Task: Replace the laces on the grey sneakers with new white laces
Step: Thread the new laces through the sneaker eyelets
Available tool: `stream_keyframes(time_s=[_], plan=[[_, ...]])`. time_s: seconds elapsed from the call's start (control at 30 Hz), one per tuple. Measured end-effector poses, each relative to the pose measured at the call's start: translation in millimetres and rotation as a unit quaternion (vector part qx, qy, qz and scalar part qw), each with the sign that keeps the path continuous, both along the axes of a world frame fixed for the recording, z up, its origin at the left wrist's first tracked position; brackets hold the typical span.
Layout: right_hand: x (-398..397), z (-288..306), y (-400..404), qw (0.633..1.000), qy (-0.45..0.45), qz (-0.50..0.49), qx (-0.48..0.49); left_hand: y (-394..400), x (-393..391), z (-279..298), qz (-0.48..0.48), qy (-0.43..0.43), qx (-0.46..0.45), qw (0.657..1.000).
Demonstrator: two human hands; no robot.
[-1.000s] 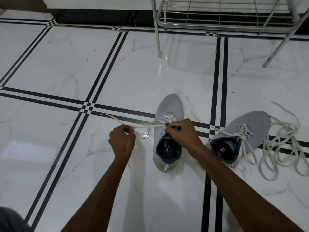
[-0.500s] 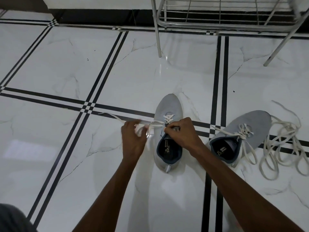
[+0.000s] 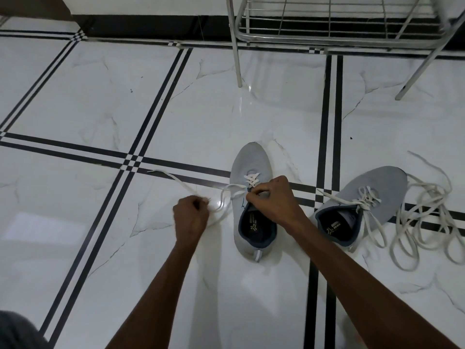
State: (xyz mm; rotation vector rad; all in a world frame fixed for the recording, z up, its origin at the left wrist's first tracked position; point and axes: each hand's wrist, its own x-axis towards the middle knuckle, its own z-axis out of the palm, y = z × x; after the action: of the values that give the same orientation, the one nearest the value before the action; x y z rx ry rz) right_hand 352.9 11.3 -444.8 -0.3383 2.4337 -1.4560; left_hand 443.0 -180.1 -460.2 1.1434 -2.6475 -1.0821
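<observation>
Two grey sneakers on the white tiled floor [image 3: 100, 102], toes pointing far.

Item 1: centre sneaker [image 3: 253, 159], upright, partly laced. White lace [image 3: 227, 191] crosses the far eyelets, then runs left off the shoe in a loop, its free end lying on a black tile stripe.

Item 2: my right hand [image 3: 273, 200], over the tongue of the centre sneaker, fingers curled and pinching the lace at the eyelets.

Item 3: my left hand [image 3: 191, 216], on the floor side just left of that sneaker, fingers closed in a fist around the lace loop; the hand is blurred, so the exact pinch cannot be told.

Item 4: right sneaker [image 3: 377, 192], well apart from the first, angled far-right, fully laced, its lace ends [image 3: 375, 222] trailing loose over the near side onto the floor.

Item 5: spare laces [image 3: 427, 222], off-white, in a loose tangle of loops on the floor just right of the right sneaker.

Item 6: metal rack [image 3: 327, 34], far, two legs on the floor.
</observation>
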Motion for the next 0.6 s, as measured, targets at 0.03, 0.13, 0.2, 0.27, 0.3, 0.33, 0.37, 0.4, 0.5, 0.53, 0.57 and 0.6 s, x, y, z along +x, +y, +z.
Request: stream_keyframes(time_s=[0.03, 0.13, 0.2, 0.27, 0.3, 0.33, 0.37, 0.4, 0.5, 0.53, 0.57, 0.6], plan=[[0.6, -0.2, -0.8, 1.000, -0.005, 0.003, -0.003, 7.8, -7.8, 1.8, -0.015, 0.013, 0.006, 1.000], [2.8, -0.5, -0.1, 0.999, -0.039, 0.028, 0.009, 30.0, -28.9, 7.5, -0.034, 0.005, 0.068, 0.997], [4.1, 2.3, 3.4, 0.997, -0.063, 0.044, 0.012, 38.2, -44.3, 11.8, 0.002, -0.002, 0.142, 0.990], [4.4, 6.5, 7.3, 0.996, -0.075, 0.044, -0.004, 39.0, -62.9, 20.6, 0.105, 0.003, 0.296, 0.949], [3.7, 8.7, 9.0, 0.996, -0.085, 0.033, -0.014, 38.4, -71.3, 28.5, 0.150, 0.007, 0.378, 0.914], [2.9, 10.1, 10.8, 0.995, -0.097, 0.020, -0.022, 36.7, -78.1, 34.1, 0.170, 0.015, 0.442, 0.881], [1.8, 9.8, 12.4, 0.994, -0.105, 0.007, -0.025, 35.2, -83.7, 37.9, 0.171, 0.032, 0.486, 0.856], [0.6, 9.5, 14.1, 0.993, -0.112, -0.006, -0.027, 33.9, -87.9, 40.9, 0.158, 0.053, 0.509, 0.844], [-5.8, 12.9, 13.8, 0.981, -0.171, -0.058, -0.065, 31.0, -87.3, 49.0, 0.054, 0.109, 0.423, 0.898], [-11.3, 15.8, 11.7, 0.973, -0.205, -0.072, -0.079, 29.7, -84.9, 51.6, 0.000, 0.136, 0.370, 0.919], [-18.2, 19.2, 9.4, 0.963, -0.241, -0.079, -0.094, 29.5, -82.8, 53.9, -0.062, 0.156, 0.327, 0.930], [-26.1, 21.9, 6.2, 0.952, -0.274, -0.078, -0.110, 30.9, -80.1, 56.5, -0.126, 0.160, 0.294, 0.934]])
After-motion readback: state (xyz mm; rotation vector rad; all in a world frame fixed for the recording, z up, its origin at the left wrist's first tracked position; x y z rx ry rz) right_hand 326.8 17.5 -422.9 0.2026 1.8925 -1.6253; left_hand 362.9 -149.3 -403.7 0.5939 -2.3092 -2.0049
